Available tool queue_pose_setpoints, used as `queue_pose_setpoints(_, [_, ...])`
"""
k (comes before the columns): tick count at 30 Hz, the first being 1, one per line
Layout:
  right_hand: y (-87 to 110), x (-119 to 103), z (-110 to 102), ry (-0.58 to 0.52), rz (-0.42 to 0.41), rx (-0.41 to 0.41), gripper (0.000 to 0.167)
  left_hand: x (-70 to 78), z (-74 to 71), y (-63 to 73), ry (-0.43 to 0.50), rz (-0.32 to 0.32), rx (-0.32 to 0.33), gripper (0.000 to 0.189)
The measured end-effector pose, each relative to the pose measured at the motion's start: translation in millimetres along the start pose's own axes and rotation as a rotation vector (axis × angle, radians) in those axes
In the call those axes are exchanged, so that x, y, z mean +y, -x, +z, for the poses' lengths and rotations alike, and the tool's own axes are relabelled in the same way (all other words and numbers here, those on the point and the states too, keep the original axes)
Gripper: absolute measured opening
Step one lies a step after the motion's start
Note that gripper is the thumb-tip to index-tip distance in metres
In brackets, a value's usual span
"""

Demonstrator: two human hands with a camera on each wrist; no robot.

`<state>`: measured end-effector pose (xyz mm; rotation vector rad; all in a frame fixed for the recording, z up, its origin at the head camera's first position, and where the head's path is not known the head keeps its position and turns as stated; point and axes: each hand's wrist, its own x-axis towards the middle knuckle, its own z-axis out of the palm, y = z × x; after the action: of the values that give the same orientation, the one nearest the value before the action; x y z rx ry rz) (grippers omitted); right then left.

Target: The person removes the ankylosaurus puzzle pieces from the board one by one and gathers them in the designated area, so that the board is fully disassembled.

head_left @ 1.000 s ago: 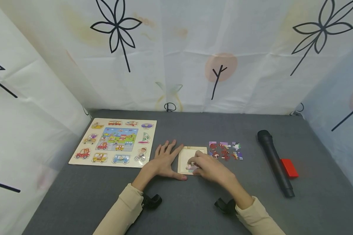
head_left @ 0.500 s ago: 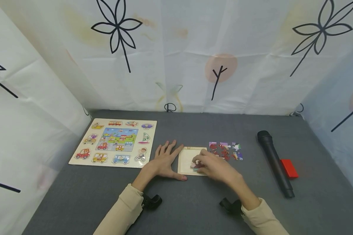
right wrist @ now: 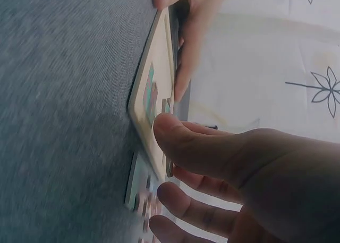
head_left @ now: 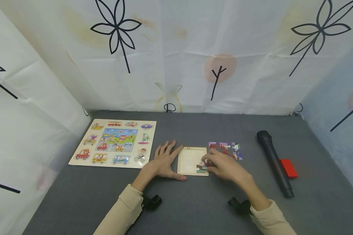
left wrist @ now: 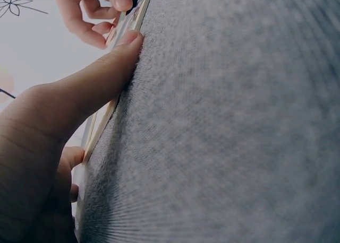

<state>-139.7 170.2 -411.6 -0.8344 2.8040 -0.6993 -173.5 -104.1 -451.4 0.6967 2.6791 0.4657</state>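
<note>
A small pale wooden puzzle tray (head_left: 188, 159) lies in the middle of the table. My left hand (head_left: 164, 164) is spread along its left side, thumb at the near corner and index fingertip at the far one. Over the tray's right edge, my right hand (head_left: 227, 167) pinches a puzzle piece (right wrist: 167, 106) between thumb and fingers; much of that piece is hidden by them. Another puzzle piece (head_left: 199, 170), green and brown, lies in the tray's near right corner. In the right wrist view the thumb (right wrist: 172, 131) is close over the tray.
Several loose puzzle pieces (head_left: 236, 151) lie right of the tray, partly behind the right hand. A larger vehicle picture board (head_left: 148, 151) is at the left. Farther right are a black microphone (head_left: 275, 163) and a red block (head_left: 289, 168). Patterned white cloth (head_left: 182, 39) stands behind.
My right hand has slid to the right with the puzzle piece, from the tray's middle to its right edge, uncovering more of the tray. My left hand has stayed in place.
</note>
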Motion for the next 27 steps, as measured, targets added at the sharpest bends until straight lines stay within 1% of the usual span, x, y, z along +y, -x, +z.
queue_pose_setpoints(8, [10.6,12.0,-5.3,0.03,0.05,0.009,0.028,0.4,-0.1,0.0,-0.001,0.003,-0.001,0.119])
queue_pose_setpoints(11, [14.4,15.6,-9.7,0.042,0.05,0.008,0.029,1.0,-0.3,0.3,0.001,0.005,0.003,0.119])
queue_pose_setpoints(17, [21.5,23.4,-17.4,0.049,0.076,0.005,0.032,1.3,-1.0,0.9,0.007,0.008,0.004,0.117])
queue_pose_setpoints(20, [24.8,28.2,-18.7,0.074,0.088,0.008,0.032,1.2,-1.1,1.2,0.006,0.005,0.003,0.117])
queue_pose_setpoints(27, [32.4,36.8,-20.0,0.073,0.102,0.01,0.03,0.4,0.1,0.4,0.005,0.006,0.01,0.118])
